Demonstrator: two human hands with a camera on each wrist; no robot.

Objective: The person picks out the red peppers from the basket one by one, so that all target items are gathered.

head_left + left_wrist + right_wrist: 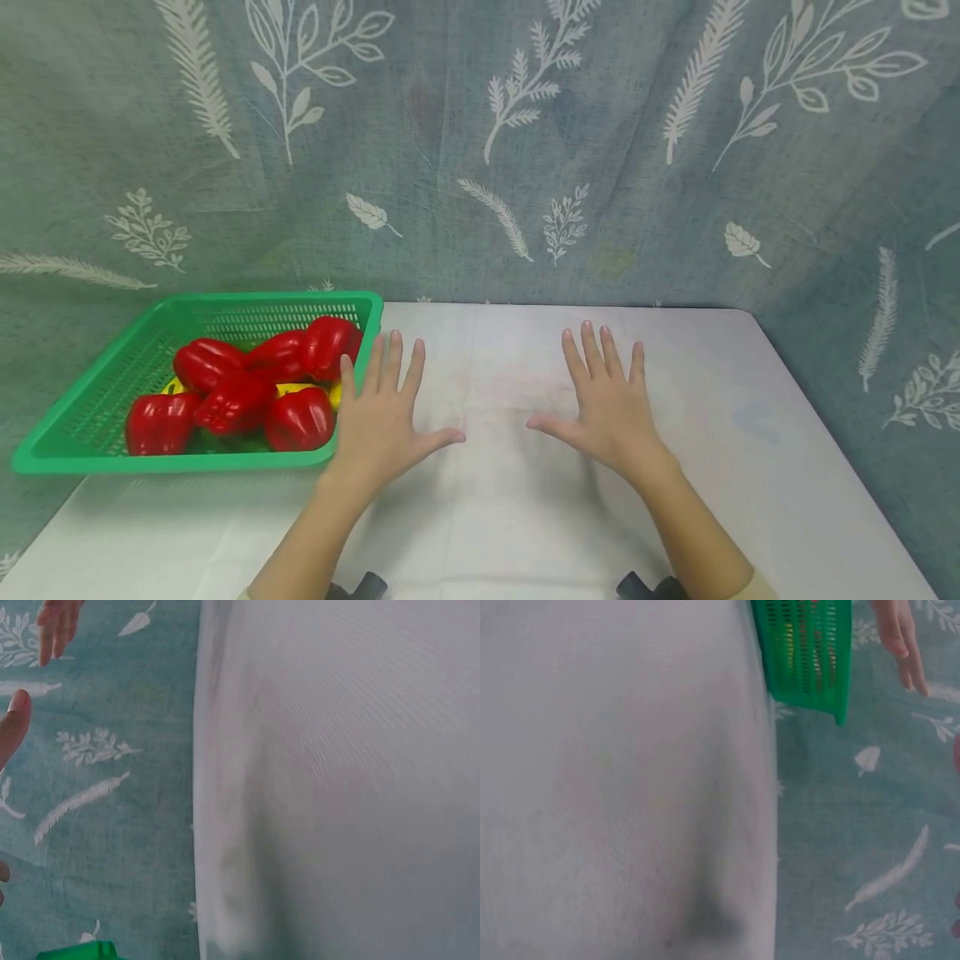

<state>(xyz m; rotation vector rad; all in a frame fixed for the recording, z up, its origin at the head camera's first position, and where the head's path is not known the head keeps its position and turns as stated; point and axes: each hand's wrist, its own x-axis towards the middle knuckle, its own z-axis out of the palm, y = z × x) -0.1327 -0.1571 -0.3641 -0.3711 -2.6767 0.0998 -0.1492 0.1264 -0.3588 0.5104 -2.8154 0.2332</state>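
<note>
LH [381, 423] & RH [613, 415] splayed, apart.

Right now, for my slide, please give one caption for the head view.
Left hand and right hand spread above a white tabletop, a green basket of red peppers at left.

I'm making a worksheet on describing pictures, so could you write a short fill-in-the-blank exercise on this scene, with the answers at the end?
1. The basket is ____ in color.
2. The peppers lying on top in it are ____ in color.
3. In the head view, the basket is toward the ____ side of the white table.
4. The left hand and the right hand have their fingers spread and hold ____.

Missing words: green; red; left; nothing.
</note>
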